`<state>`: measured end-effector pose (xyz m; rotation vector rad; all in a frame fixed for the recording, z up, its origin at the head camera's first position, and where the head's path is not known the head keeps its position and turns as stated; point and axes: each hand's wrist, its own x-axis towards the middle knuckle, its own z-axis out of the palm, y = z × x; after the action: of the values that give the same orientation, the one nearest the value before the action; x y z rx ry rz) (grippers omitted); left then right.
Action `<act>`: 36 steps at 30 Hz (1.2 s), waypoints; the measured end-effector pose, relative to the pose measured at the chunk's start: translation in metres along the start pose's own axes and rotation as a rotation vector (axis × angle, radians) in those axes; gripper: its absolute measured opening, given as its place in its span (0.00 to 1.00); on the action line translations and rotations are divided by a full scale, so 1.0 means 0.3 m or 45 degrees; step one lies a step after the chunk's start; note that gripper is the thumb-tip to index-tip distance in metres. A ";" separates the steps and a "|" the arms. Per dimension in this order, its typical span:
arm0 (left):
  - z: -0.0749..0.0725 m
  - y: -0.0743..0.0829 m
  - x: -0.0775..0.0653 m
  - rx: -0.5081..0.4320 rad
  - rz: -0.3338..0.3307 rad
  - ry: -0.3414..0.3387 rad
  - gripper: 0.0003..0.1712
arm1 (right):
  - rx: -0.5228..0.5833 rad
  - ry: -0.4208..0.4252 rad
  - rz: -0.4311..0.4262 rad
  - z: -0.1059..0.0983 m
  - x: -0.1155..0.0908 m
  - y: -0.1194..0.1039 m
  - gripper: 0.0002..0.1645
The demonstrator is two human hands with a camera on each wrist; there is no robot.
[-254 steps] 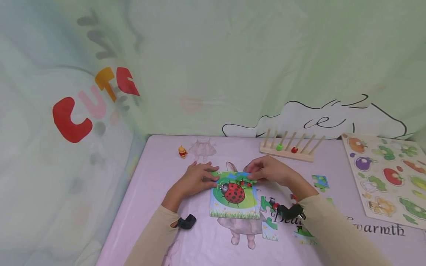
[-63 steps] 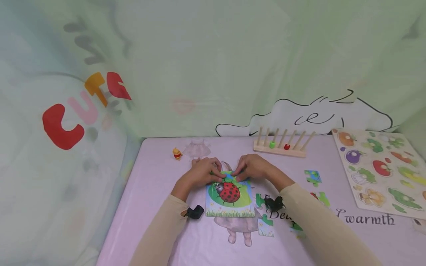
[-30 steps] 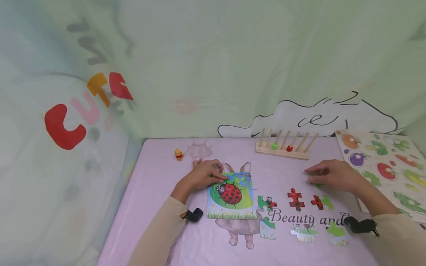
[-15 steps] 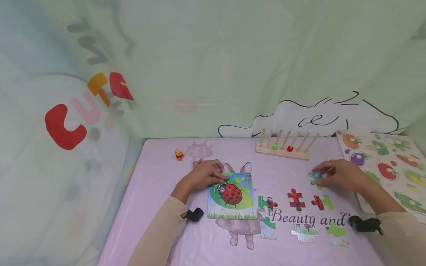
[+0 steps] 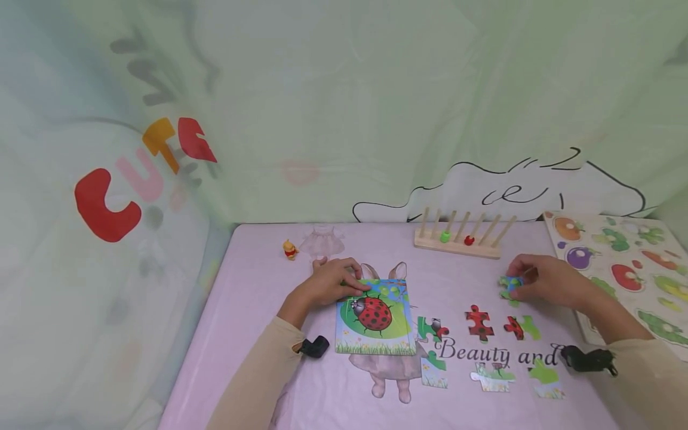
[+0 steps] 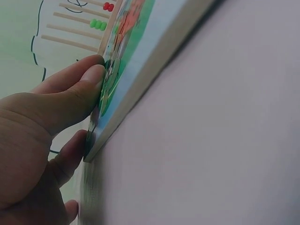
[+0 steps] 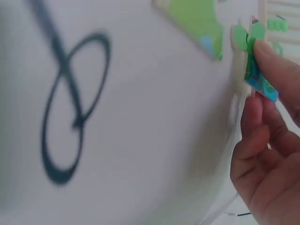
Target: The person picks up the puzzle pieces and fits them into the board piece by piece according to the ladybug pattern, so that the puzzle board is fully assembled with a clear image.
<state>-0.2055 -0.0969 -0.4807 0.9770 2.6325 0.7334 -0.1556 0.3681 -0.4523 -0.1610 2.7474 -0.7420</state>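
Observation:
A ladybug jigsaw board (image 5: 371, 334) lies flat in front of the person, also seen edge-on in the left wrist view. The left hand (image 5: 329, 283) holds its upper left corner, with thumb and fingers at the edge. Off to the right, the right hand (image 5: 545, 283) pinches a blue and green jigsaw piece (image 5: 513, 286) between thumb and fingers. In the right wrist view that piece (image 7: 258, 70) is tilted up off the table. Below the right hand lie loose pieces, among them a red spotted piece (image 5: 478, 322) and a red and green piece (image 5: 522, 328).
More loose pieces lie near the board, including a green grassy one (image 5: 546, 379). A wooden peg rack (image 5: 457, 243) with green and red beads stands behind. A vegetable puzzle board (image 5: 607, 286) lies at the right, and a small yellow bear figure (image 5: 290, 249) at the back left.
The right hand has left the ladybug board, gone right to the blue and green piece, and now lifts it slightly. The left hand stays at the board's corner.

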 end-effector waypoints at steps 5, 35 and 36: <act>-0.001 0.001 -0.002 -0.004 -0.001 -0.003 0.10 | 0.084 0.015 -0.089 0.013 0.004 -0.037 0.17; 0.010 -0.017 0.013 0.022 -0.003 -0.021 0.11 | 0.511 -0.152 -0.196 0.211 0.138 -0.459 0.15; 0.010 -0.018 0.013 0.018 -0.005 -0.022 0.11 | 0.530 -0.155 -0.190 0.218 0.141 -0.465 0.15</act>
<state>-0.2100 -0.0967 -0.4863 0.9775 2.6276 0.7040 -0.1714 0.2092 -0.4460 -0.3101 2.4226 -1.2780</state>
